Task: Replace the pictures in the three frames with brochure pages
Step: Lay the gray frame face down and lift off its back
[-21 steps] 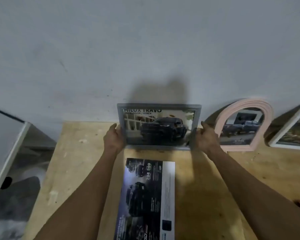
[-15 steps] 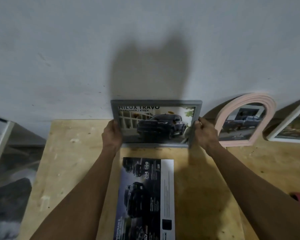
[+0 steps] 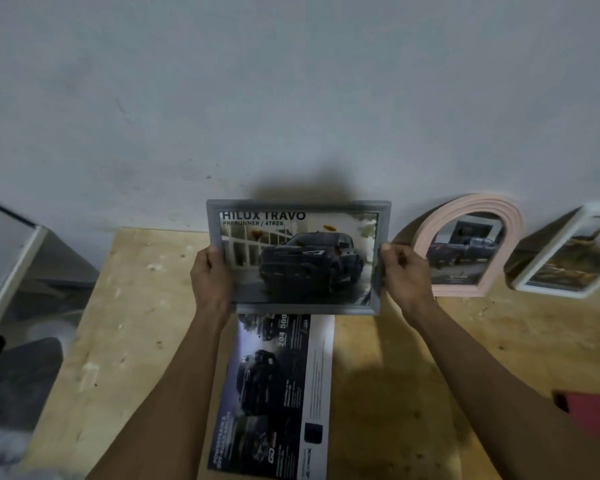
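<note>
A grey rectangular frame [image 3: 298,205] with a dark pickup-truck brochure page behind its glass is held upright near the wall, facing me. My left hand [image 3: 210,278] grips its left side and my right hand [image 3: 402,271] grips its right side. Below it a brochure page [image 3: 278,393] with dark trucks lies flat on the wooden table [image 3: 136,323]. To the right a pink arched frame [image 3: 465,244] with a truck picture leans on the wall. Further right a white frame [image 3: 568,254] with a landscape picture leans tilted.
The grey wall [image 3: 291,98] rises right behind the table's back edge. A white-edged panel [image 3: 11,265] leans beside the table on the left, with dark floor clutter below it. A red object [image 3: 589,414] lies at the right edge of the table.
Both hands have lifted the grey frame slightly and drawn it toward me, so it now covers the top of the flat brochure page. The grip is unchanged.
</note>
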`<state>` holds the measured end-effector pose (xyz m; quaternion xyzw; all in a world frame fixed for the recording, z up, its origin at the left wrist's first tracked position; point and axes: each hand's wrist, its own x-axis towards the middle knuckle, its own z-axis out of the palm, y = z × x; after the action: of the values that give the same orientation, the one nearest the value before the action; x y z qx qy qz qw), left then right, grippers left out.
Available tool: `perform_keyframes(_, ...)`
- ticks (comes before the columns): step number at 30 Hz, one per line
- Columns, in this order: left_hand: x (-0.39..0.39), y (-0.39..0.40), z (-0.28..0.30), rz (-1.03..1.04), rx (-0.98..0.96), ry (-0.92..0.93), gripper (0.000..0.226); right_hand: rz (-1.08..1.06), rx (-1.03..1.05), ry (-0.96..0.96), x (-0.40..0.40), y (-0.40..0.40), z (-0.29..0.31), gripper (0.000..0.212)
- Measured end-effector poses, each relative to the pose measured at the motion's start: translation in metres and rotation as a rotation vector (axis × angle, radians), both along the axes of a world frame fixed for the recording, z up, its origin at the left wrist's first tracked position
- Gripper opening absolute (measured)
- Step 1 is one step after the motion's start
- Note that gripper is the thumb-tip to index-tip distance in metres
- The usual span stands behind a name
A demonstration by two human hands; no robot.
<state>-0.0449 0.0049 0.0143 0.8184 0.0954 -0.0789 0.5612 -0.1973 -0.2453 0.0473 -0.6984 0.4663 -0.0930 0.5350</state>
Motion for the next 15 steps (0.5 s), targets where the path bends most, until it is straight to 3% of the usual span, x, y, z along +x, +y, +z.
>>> perform_keyframes(3,-0.035,-0.002,0.020,0.041,-0.103,0.002,0.035,-0.073,0.161,-0.005,-0.040,-0.008,0.004,0.073)
perform_keyframes(5,-0.069,-0.009,0.035,0.032,-0.188,-0.018,0.032,-0.109,0.253,0.050,-0.075,-0.016,0.009,0.076)
perform_keyframes(7,-0.107,-0.017,0.043,0.006,-0.250,-0.039,0.029,-0.148,0.342,0.065,-0.111,-0.023,0.018,0.067)
perform_keyframes(12,-0.210,-0.044,0.050,-0.039,-0.338,-0.058,0.026,-0.199,0.557,-0.108,-0.213,-0.054,0.034,0.036)
perform_keyframes(15,-0.273,-0.066,0.049,-0.010,-0.210,-0.018,0.054,-0.242,0.610,-0.169,-0.271,-0.072,0.040,0.024)
